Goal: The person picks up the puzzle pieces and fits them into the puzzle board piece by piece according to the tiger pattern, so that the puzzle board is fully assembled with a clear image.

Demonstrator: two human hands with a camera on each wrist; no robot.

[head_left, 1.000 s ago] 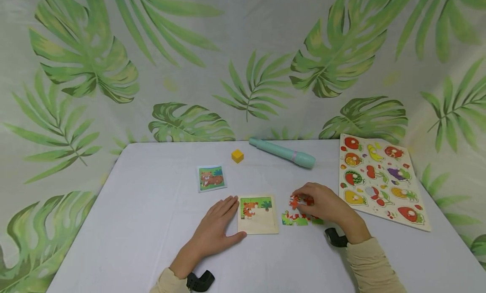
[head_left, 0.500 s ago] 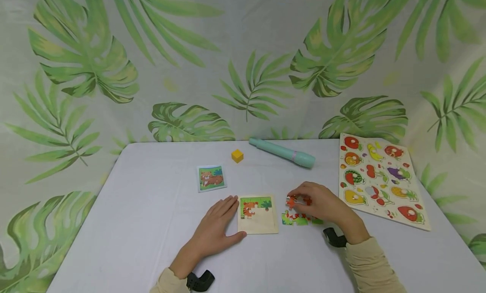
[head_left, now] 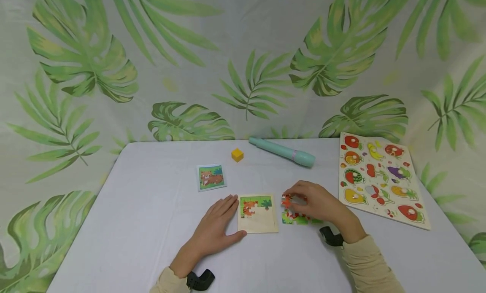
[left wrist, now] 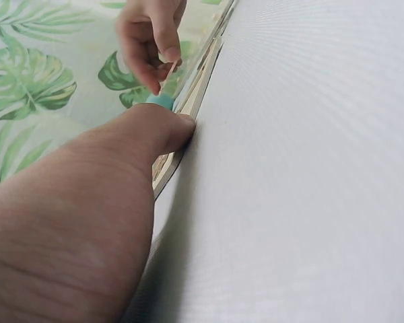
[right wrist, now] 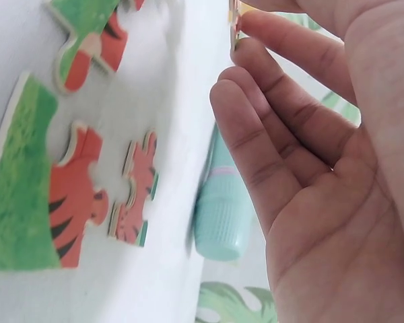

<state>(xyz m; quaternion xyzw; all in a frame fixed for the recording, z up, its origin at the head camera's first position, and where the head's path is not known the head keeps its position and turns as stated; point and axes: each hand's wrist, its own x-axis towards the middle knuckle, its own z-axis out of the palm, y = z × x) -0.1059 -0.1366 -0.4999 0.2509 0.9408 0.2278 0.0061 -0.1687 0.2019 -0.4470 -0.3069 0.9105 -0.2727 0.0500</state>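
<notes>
My left hand (head_left: pixel 215 229) rests beside the square wooden puzzle tray (head_left: pixel 259 224), fingertips at its left edge and thumb at its lower left corner. Across the tray's top and left side lie fitted pieces showing a tiger's face and green leaves; the lower right is bare wood. Just right of the tray, my right hand (head_left: pixel 318 203) pinches an orange-red puzzle piece (head_left: pixel 286 200) between thumb and fingers, held on edge in the right wrist view. Below that hand lie several loose puzzle pieces (right wrist: pixel 74 202), green and striped orange, partly hidden by it in the head view.
A small tiger picture card (head_left: pixel 211 178) lies behind the left hand. Toward the back are a yellow cube (head_left: pixel 237 155) and a mint-green, flashlight-shaped cylinder (head_left: pixel 282 151). On the right lies a large fruit board (head_left: pixel 379 179). A leaf-print cloth (head_left: pixel 250 52) hangs behind the table.
My right hand has moved a little left toward the tray, carrying the pinched puzzle piece with it. The left hand stays in place at the tray.
</notes>
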